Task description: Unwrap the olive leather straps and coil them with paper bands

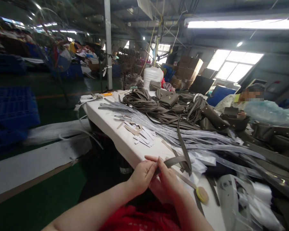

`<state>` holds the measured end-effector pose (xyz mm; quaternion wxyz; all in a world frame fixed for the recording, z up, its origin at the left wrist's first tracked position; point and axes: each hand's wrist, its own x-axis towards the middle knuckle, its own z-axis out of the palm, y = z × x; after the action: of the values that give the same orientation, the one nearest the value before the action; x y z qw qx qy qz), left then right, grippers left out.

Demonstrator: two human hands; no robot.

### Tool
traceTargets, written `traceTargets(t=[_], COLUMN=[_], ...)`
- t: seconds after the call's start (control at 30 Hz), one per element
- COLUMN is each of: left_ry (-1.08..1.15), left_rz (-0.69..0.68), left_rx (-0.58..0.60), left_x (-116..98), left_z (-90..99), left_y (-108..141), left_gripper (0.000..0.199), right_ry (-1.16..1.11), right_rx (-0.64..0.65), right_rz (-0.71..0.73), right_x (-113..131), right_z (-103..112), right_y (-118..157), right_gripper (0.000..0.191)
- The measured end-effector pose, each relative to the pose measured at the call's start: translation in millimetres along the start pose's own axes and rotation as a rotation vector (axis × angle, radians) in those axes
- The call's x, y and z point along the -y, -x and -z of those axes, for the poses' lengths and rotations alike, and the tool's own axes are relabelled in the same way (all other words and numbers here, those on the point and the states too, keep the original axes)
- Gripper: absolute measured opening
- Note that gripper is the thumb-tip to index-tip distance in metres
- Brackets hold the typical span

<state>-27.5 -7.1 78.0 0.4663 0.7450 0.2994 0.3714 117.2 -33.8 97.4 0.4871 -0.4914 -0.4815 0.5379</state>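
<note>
My left hand and my right hand meet at the table's near edge, fingers closed around the end of a dark olive-grey strap. The strap loops out past my right fingers and runs up over the table toward the pile. Its held end is mostly hidden between my hands. Just beyond them lie loose white and tan paper strips. A long bundle of plastic-wrapped straps stretches across the table behind these.
On the white table are heaped straps, a small olive bag and a round yellow-edged object. A white plastic container stands at near right. Another person sits across the table. Blue pallets are left.
</note>
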Motion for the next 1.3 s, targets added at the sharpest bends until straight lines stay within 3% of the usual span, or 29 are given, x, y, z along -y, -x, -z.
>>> traceTargets(t=[0.07,0.17,0.27,0.4,0.5,0.57,0.67,0.73,0.83,0.93,1.07,1.13,1.3], left_ry=[0.011,0.006,-0.012,-0.046,-0.082,-0.095,-0.115,-0.127,-0.119,-0.081,-0.043,-0.049,-0.089], left_rz=[0.040,0.096,0.104,0.064,-0.003,-0.004,0.057,0.081,0.099,0.100,0.085,0.088,0.116], left_rx=[0.006,0.021,0.012,-0.008,-0.049,-0.043,-0.004,0.009,0.010,-0.008,-0.037,-0.026,0.016], left_x=[5.4,12.3,15.4,18.2,25.4,31.4,38.2,40.3,40.6,39.6,39.3,39.9,42.1], left_z=[-0.7,0.5,0.7,-3.6,-5.8,-4.7,-0.9,0.7,-0.6,-4.2,-6.1,-4.8,-1.0], left_y=[0.1,2.7,1.9,-3.1,-3.0,-0.4,3.7,4.8,3.1,-0.2,-1.5,-0.2,2.9], left_gripper=[0.054,0.053,0.054,0.053,0.052,0.051,0.051,0.052,0.053,0.053,0.053,0.053,0.055], right_ry=[-0.190,-0.517,-0.493,-0.131,-0.005,-0.147,-0.510,-0.607,-0.476,-0.262,-0.035,-0.090,-0.531], right_rx=[-0.061,-0.276,-0.328,-0.091,0.010,-0.048,-0.206,-0.263,-0.269,-0.220,-0.126,-0.184,-0.434], right_rz=[-0.006,0.106,0.136,0.079,0.002,-0.024,-0.020,0.010,0.051,0.054,0.040,0.072,0.115], right_x=[-5.1,-0.8,5.0,-4.6,-21.3,-29.9,-33.4,-32.1,-33.5,-42.0,-50.2,-47.4,-28.8], right_z=[9.2,41.0,59.2,28.3,1.7,2.7,28.7,45.6,46.5,19.9,-6.4,2.4,58.9], right_y=[-7.2,-21.6,-29.3,-15.5,-7.2,-12.7,-32.2,-43.7,-47.2,-34.9,-21.1,-25.7,-53.0], right_gripper=[0.039,0.025,0.028,0.047,0.043,0.037,0.026,0.026,0.040,0.053,0.048,0.039,0.031])
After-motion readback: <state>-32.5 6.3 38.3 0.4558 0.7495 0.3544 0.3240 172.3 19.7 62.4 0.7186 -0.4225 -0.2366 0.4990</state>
